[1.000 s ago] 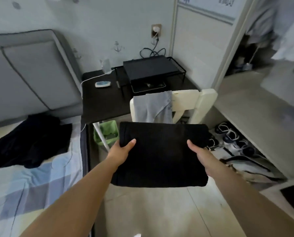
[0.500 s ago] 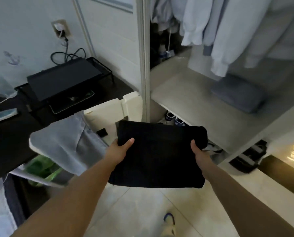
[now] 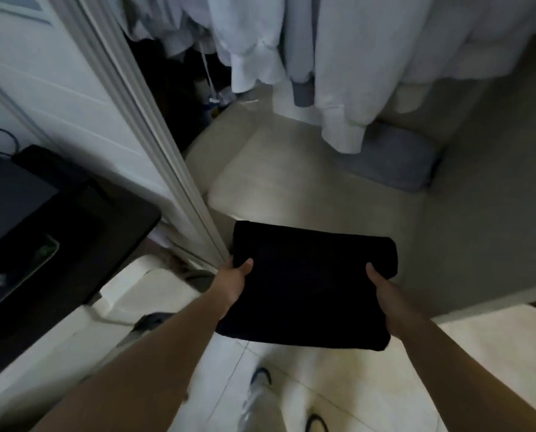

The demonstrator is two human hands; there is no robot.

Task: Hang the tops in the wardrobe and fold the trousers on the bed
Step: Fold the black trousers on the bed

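left hand (image 3: pixel 230 283) gripping left edge of folded black trousers (image 3: pixel 307 285), thumb on top, fingers hidden beneath | right hand (image 3: pixel 388 294) gripping right edge likewise | trousers being held level at wardrobe opening, above wardrobe shelf (image 3: pixel 291 188) | pale tops (image 3: pixel 338 57) hanging above | grey folded garment (image 3: pixel 394 160) lying on shelf | dark desk (image 3: pixel 73 232) at left
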